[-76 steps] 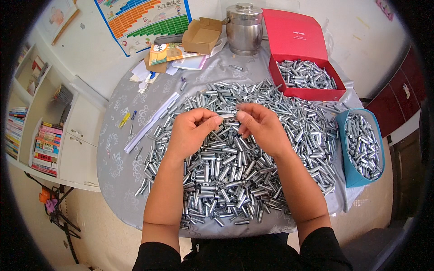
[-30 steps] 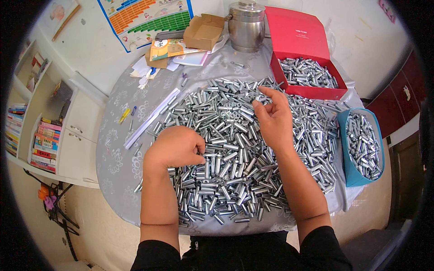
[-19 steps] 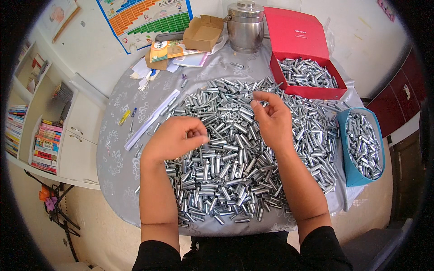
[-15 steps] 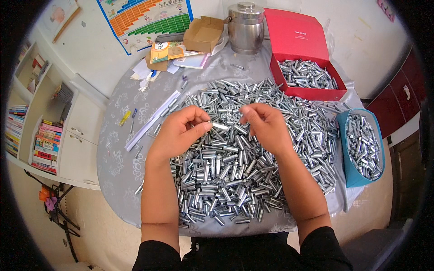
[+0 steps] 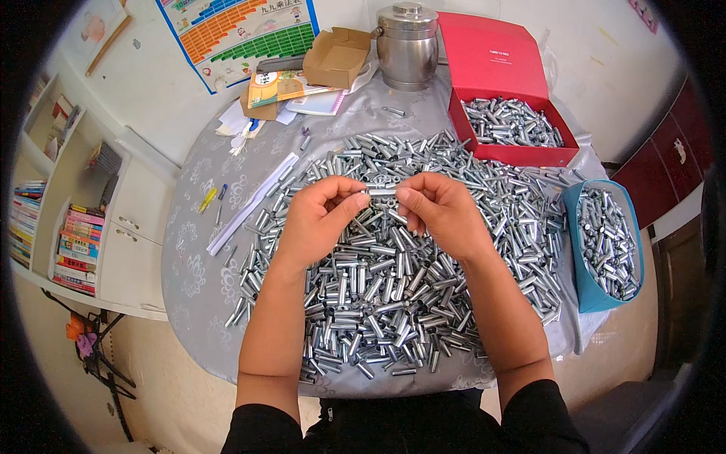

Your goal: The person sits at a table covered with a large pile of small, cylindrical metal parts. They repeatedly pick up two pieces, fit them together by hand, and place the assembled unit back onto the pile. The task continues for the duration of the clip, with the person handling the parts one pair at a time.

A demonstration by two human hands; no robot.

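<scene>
The left hand (image 5: pixel 319 221) and right hand (image 5: pixel 446 216) pinch opposite ends of a metal tube (image 5: pixel 383 192) above a heap of metal parts (image 5: pixel 378 284) crowding the counter (image 5: pixel 200 321), with a white strip (image 5: pixel 253 204) leftward, a steel pot (image 5: pixel 408 53) and open red box (image 5: pixel 529 157) behind, a blue container (image 5: pixel 594 300) rightward.

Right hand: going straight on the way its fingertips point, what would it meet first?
Besides the metal tube it pinches, the right hand would likely meet the left hand first, though exact depth is hard to judge.
</scene>
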